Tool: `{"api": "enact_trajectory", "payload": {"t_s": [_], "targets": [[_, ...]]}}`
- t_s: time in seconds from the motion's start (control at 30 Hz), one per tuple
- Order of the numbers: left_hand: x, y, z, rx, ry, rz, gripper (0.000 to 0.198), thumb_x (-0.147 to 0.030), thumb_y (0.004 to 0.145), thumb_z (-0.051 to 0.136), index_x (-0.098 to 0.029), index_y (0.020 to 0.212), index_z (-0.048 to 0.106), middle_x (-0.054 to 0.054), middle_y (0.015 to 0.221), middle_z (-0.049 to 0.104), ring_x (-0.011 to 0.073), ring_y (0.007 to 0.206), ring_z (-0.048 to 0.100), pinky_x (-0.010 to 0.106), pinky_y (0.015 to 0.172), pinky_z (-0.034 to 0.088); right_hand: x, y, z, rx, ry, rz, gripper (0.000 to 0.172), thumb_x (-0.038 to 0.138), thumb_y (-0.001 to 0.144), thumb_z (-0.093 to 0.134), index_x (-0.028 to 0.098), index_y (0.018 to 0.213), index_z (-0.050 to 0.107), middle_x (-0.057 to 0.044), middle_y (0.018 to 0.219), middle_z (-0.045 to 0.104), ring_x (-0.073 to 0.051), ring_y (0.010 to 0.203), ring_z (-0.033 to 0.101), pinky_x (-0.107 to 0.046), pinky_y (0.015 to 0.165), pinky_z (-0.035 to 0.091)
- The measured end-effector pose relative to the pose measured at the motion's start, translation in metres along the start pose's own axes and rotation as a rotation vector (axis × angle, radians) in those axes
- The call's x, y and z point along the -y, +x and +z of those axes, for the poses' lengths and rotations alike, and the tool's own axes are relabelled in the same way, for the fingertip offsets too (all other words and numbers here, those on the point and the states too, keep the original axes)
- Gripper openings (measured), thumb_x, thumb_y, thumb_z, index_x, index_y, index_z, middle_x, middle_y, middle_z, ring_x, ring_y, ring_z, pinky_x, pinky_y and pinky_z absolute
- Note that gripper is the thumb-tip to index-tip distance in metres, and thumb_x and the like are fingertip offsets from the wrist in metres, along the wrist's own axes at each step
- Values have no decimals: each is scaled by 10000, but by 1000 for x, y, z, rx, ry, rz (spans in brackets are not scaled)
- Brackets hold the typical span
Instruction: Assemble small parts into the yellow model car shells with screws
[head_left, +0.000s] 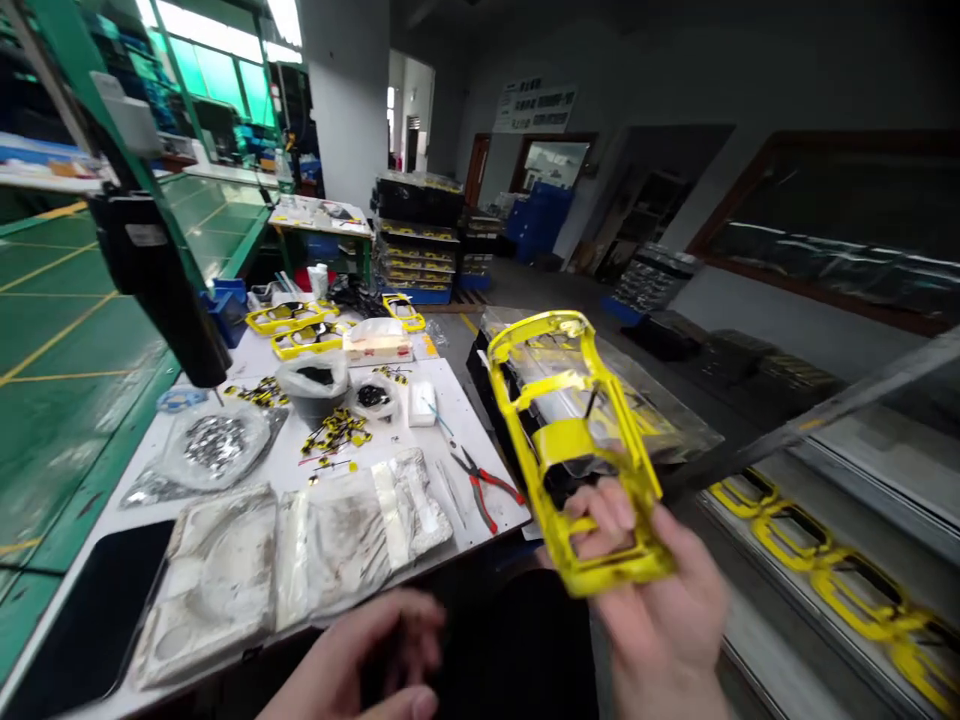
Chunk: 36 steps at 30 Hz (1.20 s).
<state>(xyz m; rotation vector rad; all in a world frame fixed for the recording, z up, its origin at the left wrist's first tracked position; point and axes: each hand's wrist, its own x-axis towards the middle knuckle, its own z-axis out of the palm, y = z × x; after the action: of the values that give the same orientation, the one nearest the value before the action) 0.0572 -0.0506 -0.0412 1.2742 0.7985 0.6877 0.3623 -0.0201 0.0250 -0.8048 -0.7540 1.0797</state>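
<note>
We hold the yellow plastic frame (574,440) up in our right hand (660,600), fingers (611,510) wrapped narrowly around its lower bar, lifted clear of the white workbench (420,470) as if to face the camera, while our blurred left hand (352,655) curls loosely, apparently empty, just off the bench edge by the plastic-wrapped trays (322,545).

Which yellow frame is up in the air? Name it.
The large yellow frame in the right hand: it alone is held up, while the smaller yellow frames lie on the table.
</note>
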Motion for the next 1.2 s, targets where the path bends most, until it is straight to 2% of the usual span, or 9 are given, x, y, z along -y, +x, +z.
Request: {"api": "enact_trajectory", "payload": {"t_s": [0.07, 0.13, 0.27, 0.37, 0.47, 0.67, 0.9, 1.03, 1.2], "targets": [[-24, 5, 10, 20, -251, 96, 940, -570, 856, 962, -319, 1669, 563, 151, 1565, 668, 333, 1363, 673, 438, 1180, 514, -28, -36, 20, 86, 105, 214, 247, 496, 951, 721, 315, 788, 763, -34, 765, 530, -203, 724, 603, -429, 811, 675], [-36, 8, 14, 74, -537, 207, 1162, -635, 697, 1049, -321, 1692, 537, 155, 1696, 564, 400, 1515, 589, 502, 1276, 451, -52, -65, 35, 202, 100, 404, 277, 576, 935, 740, 327, 834, 806, -64, 793, 637, -235, 746, 668, -446, 782, 682], [-35, -6, 1, -29, -895, 226, 679, -546, 902, 922, -322, 1506, 709, 143, 1522, 739, 381, 1407, 718, 516, 1210, 531, -65, -82, 41, 450, -234, 464, 408, 684, 828, 873, 399, 1119, 888, -132, 1144, 807, -403, 1102, 783, -556, 908, 688], [-32, -27, -18, -58, -960, 190, 601, -587, 968, 847, -295, 1480, 737, 135, 1475, 773, 377, 1433, 709, 539, 1270, 498, -56, -55, 36, 592, -543, 287, 385, 731, 847, 854, 461, 1119, 897, -104, 1259, 809, -423, 1229, 761, -571, 1042, 654], [-35, -41, -37, -50, -1029, 105, 646, -591, 1029, 763, -265, 1578, 668, 153, 1519, 745, 363, 1432, 709, 554, 1258, 523, -58, -9, 50, 555, -844, 160, 337, 667, 1018, 711, 414, 1152, 888, -82, 1180, 828, -350, 1106, 796, -505, 1019, 653], [-41, -46, -58, -61, -1047, -30, 711, -551, 954, 868, -224, 1559, 687, 166, 1408, 750, 352, 1328, 738, 582, 1190, 579, -120, 72, 141, 847, -1470, -24, 260, 324, 1104, 624, 247, 1223, 842, -85, 1246, 818, -269, 1129, 775, -377, 1028, 600], [-30, -44, -78, -31, -960, -50, 966, -709, 713, 1006, -212, 1493, 728, 119, 1200, 683, 292, 1164, 733, 417, 986, 675, -197, 112, 213, 1171, -1749, 42, 137, 263, 1082, 720, 158, 1028, 789, -93, 1146, 781, -245, 1128, 739, -445, 1052, 602], [-26, -45, -86, -62, -960, -44, 975, -714, 716, 1002, -201, 1496, 720, 117, 1188, 673, 291, 1176, 715, 425, 998, 671, -212, 118, 219, 1209, -1792, 47, 202, 358, 1095, 739, 159, 1070, 759, -85, 1187, 758, -234, 1136, 722, -459, 1065, 603], [-23, -47, -75, -107, -986, -18, 906, -711, 782, 960, -199, 1493, 726, 132, 1212, 690, 283, 1177, 718, 427, 1009, 668, -196, 120, 210, 1140, -1598, -6, 135, 249, 1032, 757, 163, 933, 723, -57, 1037, 748, -222, 1041, 702, -423, 1032, 563]]}}
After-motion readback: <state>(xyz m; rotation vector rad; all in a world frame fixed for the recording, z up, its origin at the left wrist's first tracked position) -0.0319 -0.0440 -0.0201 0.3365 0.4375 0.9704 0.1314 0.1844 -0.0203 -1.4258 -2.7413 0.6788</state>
